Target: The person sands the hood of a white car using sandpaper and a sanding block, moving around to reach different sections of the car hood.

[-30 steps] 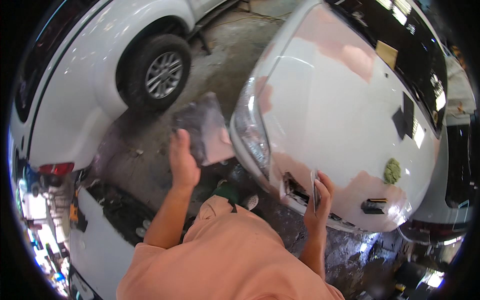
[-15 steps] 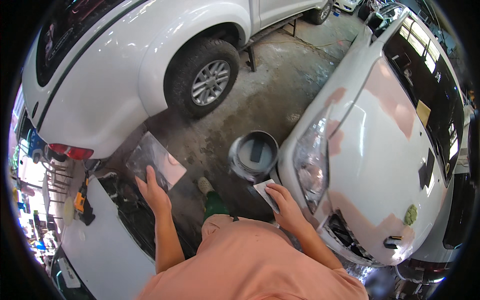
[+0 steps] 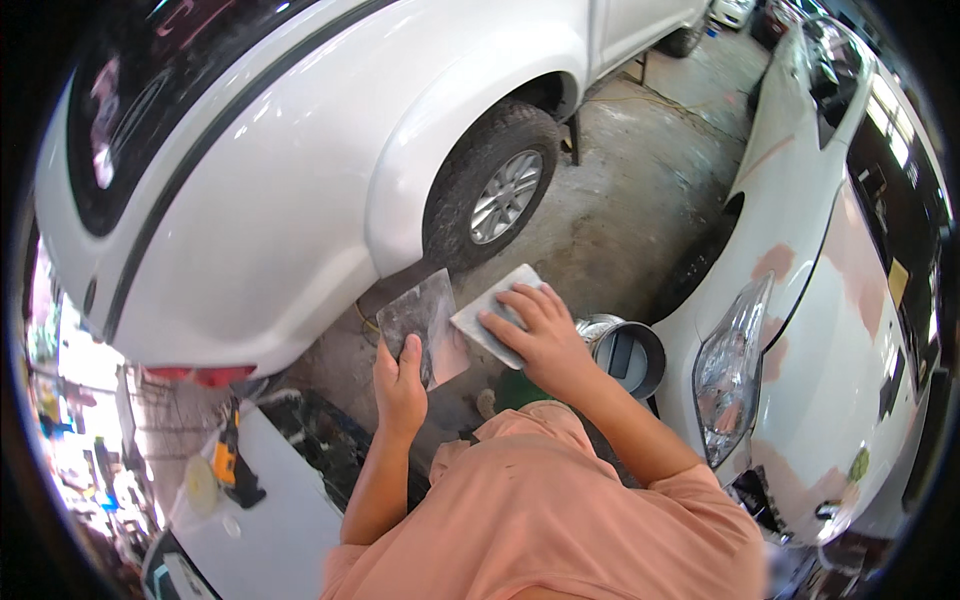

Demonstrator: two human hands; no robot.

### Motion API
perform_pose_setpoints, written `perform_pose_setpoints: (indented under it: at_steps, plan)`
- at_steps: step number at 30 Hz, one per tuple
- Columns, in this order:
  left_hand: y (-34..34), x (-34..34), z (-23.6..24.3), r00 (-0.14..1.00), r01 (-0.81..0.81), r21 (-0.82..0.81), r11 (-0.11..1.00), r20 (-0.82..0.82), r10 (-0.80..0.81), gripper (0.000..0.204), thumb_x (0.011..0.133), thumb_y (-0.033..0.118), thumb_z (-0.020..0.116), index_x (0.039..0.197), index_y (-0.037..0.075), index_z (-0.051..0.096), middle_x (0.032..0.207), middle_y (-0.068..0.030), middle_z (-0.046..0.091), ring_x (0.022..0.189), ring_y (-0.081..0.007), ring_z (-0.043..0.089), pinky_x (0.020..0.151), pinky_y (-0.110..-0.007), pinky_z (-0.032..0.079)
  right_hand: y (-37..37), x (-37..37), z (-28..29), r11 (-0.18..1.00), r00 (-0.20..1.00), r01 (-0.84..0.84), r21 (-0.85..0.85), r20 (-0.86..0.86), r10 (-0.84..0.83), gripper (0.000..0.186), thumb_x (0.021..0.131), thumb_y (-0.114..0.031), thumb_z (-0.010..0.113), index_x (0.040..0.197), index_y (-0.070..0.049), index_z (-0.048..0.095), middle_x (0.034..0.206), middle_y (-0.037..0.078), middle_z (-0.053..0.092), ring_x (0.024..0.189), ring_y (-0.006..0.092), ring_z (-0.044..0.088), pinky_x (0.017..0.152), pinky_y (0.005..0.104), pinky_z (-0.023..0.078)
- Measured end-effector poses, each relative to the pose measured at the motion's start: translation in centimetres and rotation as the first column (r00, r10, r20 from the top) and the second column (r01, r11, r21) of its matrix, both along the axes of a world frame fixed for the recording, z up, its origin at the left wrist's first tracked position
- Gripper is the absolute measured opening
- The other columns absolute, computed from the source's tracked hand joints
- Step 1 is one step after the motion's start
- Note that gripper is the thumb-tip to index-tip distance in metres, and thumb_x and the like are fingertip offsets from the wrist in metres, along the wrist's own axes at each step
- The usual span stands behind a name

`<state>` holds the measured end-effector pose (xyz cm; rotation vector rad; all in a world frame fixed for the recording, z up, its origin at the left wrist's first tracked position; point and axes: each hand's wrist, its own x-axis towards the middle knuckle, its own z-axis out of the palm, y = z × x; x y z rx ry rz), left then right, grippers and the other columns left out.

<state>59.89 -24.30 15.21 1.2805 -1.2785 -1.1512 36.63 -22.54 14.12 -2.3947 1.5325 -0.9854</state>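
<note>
While the left hand (image 3: 400, 385) grips a grey board (image 3: 425, 320) by its lower edge, thumb on its face, the right hand (image 3: 540, 335) lies with fingers spread on a pale pad (image 3: 490, 310), pressing it against the board's right side. Below the right wrist stands a metal bucket (image 3: 625, 355), between the two white cars.
</note>
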Motion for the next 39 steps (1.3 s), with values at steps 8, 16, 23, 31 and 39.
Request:
perform_pose_setpoints:
  at_steps: [8, 16, 23, 31, 39]
  plan:
    - [-11.9, -3.8, -1.1, 0.972, -0.076, -0.064, 0.995, 0.218, 0.088, 0.045, 0.106, 0.020, 0.049, 0.140, -0.009, 0.043, 0.138, -0.0213, 0.052, 0.124, -0.0287, 0.052, 0.107, -0.039, 0.039, -6.4, 0.9, -4.6, 0.976, 0.980, -0.193, 0.103, 0.076, 0.186, 0.054, 0.082, -0.006, 0.062, 0.134, -0.018, 0.056, 0.132, 0.012, 0.056, 0.130, 0.0340, 0.049, 0.110, 0.0546, 0.037]
    - [-29.1, -18.1, 0.5, 0.977, 0.201, -0.171, 0.965, -0.036, -0.210, 0.049, 0.107, 0.022, 0.050, 0.143, -0.008, 0.038, 0.139, -0.0180, 0.051, 0.123, -0.0257, 0.051, 0.108, -0.038, 0.039, -16.5, -14.5, -12.6, 0.783, 0.045, -0.101, 0.614, 0.789, -0.613, 0.046, 0.096, -0.011, 0.060, 0.141, -0.007, 0.048, 0.134, 0.009, 0.058, 0.122, 0.0235, 0.058, 0.106, 0.0373, 0.045]
    - [-39.2, -35.4, 0.4, 0.814, 0.499, -0.043, 0.866, -0.319, -0.485, 0.057, 0.105, 0.023, 0.054, 0.148, -0.007, 0.034, 0.145, -0.0196, 0.047, 0.128, -0.0290, 0.050, 0.110, -0.040, 0.038, -19.8, -30.4, -5.1, 0.891, -0.363, 0.166, 0.423, 0.866, -0.343, 0.057, 0.084, 0.000, 0.055, 0.140, -0.003, 0.048, 0.127, 0.006, 0.060, 0.118, 0.0173, 0.057, 0.106, 0.0361, 0.043]
    - [-44.6, -53.0, -1.4, 0.642, 0.756, 0.162, 0.634, -0.368, -0.673, 0.058, 0.102, 0.028, 0.058, 0.148, -0.002, 0.038, 0.143, -0.0172, 0.050, 0.127, -0.0306, 0.053, 0.107, -0.042, 0.043, -18.6, -38.8, -4.4, 0.582, -0.280, 0.592, 0.557, 0.819, -0.500, 0.041, 0.093, -0.004, 0.059, 0.134, -0.003, 0.056, 0.120, 0.002, 0.063, 0.111, 0.0114, 0.055, 0.101, 0.0299, 0.041]
    - [-46.9, -73.8, -4.4, 0.232, 0.970, 0.178, 0.165, -0.485, -0.843, 0.041, 0.103, 0.022, 0.056, 0.137, 0.001, 0.050, 0.126, -0.0096, 0.060, 0.111, -0.0225, 0.061, 0.097, -0.038, 0.049, -13.7, -46.5, -2.6, -0.217, -0.466, 0.853, 0.474, 0.507, -0.725, 0.034, 0.096, -0.005, 0.055, 0.129, -0.004, 0.062, 0.112, 0.014, 0.070, 0.104, 0.0241, 0.065, 0.092, 0.0337, 0.049]
